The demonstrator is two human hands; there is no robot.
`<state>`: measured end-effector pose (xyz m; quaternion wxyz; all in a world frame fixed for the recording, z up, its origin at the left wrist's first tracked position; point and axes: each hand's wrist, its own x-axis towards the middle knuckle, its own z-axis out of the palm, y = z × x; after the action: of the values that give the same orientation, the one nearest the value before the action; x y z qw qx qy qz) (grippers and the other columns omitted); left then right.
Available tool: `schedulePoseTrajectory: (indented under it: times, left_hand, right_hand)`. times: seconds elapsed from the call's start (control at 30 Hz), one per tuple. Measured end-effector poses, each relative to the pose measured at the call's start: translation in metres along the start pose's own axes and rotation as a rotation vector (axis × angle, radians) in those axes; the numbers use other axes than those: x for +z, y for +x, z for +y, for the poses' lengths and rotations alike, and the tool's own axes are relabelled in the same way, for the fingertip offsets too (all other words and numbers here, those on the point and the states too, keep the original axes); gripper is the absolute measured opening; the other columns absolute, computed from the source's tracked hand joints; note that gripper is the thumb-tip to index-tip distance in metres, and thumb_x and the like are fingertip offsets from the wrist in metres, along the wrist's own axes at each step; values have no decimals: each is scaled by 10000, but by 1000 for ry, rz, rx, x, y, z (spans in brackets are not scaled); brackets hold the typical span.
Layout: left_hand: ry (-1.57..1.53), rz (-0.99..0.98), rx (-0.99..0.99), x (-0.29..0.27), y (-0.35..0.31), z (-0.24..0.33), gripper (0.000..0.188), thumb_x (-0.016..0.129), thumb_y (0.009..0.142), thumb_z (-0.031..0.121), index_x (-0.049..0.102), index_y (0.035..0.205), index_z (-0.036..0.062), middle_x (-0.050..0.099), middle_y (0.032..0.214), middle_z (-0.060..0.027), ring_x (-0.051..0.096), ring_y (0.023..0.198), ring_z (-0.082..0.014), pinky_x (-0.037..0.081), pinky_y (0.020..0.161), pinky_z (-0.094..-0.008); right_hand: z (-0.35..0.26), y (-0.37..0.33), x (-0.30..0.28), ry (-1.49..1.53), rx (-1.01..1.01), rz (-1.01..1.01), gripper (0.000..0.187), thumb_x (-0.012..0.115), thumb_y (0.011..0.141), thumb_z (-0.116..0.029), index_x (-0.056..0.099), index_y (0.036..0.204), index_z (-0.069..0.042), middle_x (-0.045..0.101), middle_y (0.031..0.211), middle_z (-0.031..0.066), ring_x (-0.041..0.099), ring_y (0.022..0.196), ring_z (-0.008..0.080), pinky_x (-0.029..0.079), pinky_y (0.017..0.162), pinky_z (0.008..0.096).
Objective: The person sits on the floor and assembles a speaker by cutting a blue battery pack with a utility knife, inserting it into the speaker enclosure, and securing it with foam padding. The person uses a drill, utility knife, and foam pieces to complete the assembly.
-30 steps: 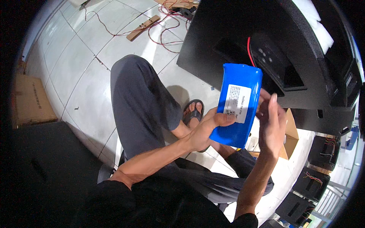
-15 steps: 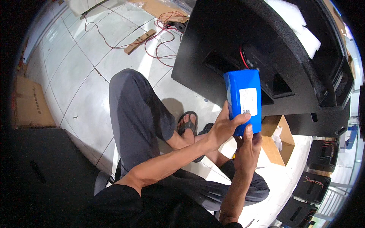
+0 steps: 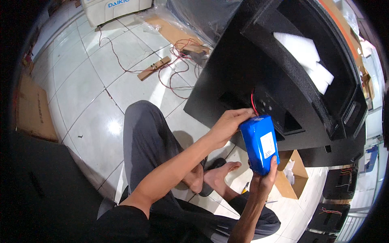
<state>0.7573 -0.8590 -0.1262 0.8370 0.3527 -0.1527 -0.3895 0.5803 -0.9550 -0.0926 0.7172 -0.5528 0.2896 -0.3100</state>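
Note:
A blue battery pack [image 3: 259, 141], wrapped in shiny film with a white label, is tilted in front of a large black cabinet [image 3: 214, 85]. My right hand [image 3: 263, 178] grips its lower end, thumb along the label side and the fingers partly hidden behind. At the pack's upper end, the fingers of my left hand [image 3: 235, 121] are pinched together by a red wire [image 3: 253, 99], which runs up from the pack against the cabinet; my fingertips partly cover where it meets the pack.
White foam pieces [image 3: 302, 54] lie in the cabinet's recess. An open cardboard box [image 3: 298, 182] stands below it at right. Tangled red wires [image 3: 178, 77] and a small wooden strip [image 3: 154, 69] lie on the tiled floor. A yellow-handled tool [image 3: 245, 187] is near my leg.
My left hand has left the label side of the pack and moved up to its wire end. The pack has come lower in view and tilted, still in my right hand. My view has shifted.

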Motion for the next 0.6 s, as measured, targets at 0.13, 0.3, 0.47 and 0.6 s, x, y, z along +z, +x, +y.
schedulePoseTrajectory:
  times: [0.13, 0.3, 0.47, 0.6]
  left_hand:
    - [-14, -14, -65, -4, 16, 0, 358, 589, 979, 283, 655, 1193, 4, 699, 1071, -78, 643, 926, -100, 528, 837, -284]
    - [5, -61, -11, 2, 24, 4, 322, 601, 970, 274, 700, 1076, -13, 719, 917, -89, 666, 772, -103, 548, 699, -245]
    - [-63, -44, -14, 6, 29, 6, 311, 608, 967, 284, 703, 927, -9, 699, 820, -58, 640, 691, -86, 521, 623, -229]
    - [-106, -22, -101, 7, 28, 13, 313, 634, 950, 306, 685, 848, 15, 677, 770, -37, 618, 649, -87, 508, 595, -235]
  right_hand:
    - [1, 5, -14, 6, 54, -18, 583, 569, 946, -455, 461, 1305, -9, 614, 1178, 156, 651, 983, 275, 569, 733, 394]
    - [-5, 8, -21, 8, 57, -5, 591, 600, 925, -447, 460, 1301, -13, 609, 1187, 158, 649, 980, 293, 562, 749, 411]
    - [-15, 12, -23, -31, 47, -35, 598, 614, 913, -434, 457, 1306, -11, 608, 1193, 163, 639, 1012, 303, 562, 746, 422]
    - [-24, 15, -17, -57, 87, -68, 587, 618, 911, -426, 473, 1304, -15, 606, 1212, 163, 631, 1042, 305, 561, 762, 434]
